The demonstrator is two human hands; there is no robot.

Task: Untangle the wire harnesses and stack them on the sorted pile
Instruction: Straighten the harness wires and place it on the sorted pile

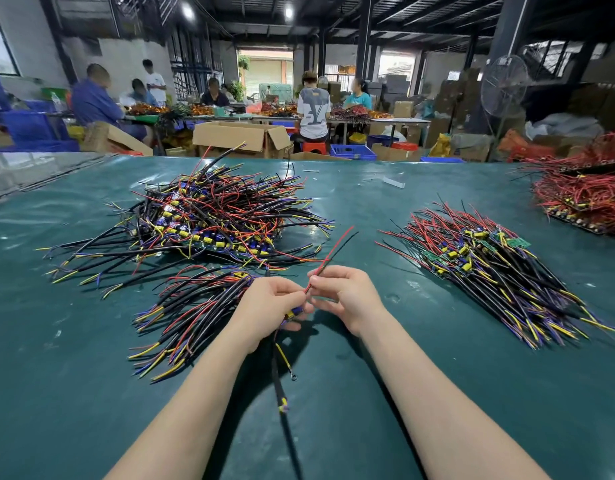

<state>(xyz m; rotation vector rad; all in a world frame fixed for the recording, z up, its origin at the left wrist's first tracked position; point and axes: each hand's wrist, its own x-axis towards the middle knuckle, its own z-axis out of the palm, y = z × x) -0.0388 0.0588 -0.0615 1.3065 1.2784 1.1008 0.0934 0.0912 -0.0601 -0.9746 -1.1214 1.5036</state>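
Note:
Both hands hold one wire harness [280, 368] above the green table [472, 393]. My left hand [268, 306] grips its small board end, and a black cable with yellow and purple tips hangs down from it. My right hand [344, 292] pinches the harness's red and black wires, which stick up to the right. A big tangled heap of harnesses [212, 216] lies behind my left hand. A smaller loose bunch [191, 306] lies just left of that hand. At the right, a pile of harnesses [489, 265] lies with its wires aligned.
A heap of red-wired harnesses [583, 192] sits at the far right edge of the table. Small white scraps [393, 182] lie near the far edge. Beyond the table are cardboard boxes [240, 136], blue crates [352, 151] and several people working at benches.

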